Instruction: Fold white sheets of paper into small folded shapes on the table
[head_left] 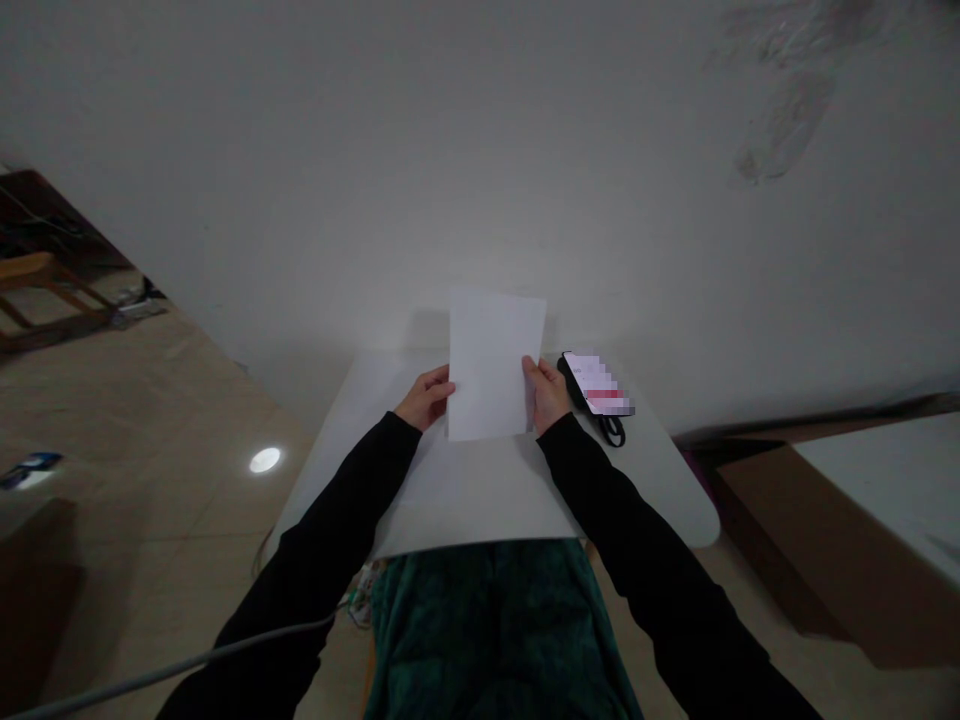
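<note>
A sheet of white paper is held up above a white table, its long sides running away from me. My left hand pinches the sheet's left edge, thumb on the near face. On the opposite edge my right hand grips the paper, its thumb lying on top and the fingers hidden behind. No writing shows on the side facing me. Just right of my right hand lies a phone with a lit screen, resting on a black object with a strap loop.
A pale wall rises behind the table. Brown boxes stand on the floor at the right. A wooden stool is at the far left. A grey cable crosses near my left arm, and a green cloth covers my lap.
</note>
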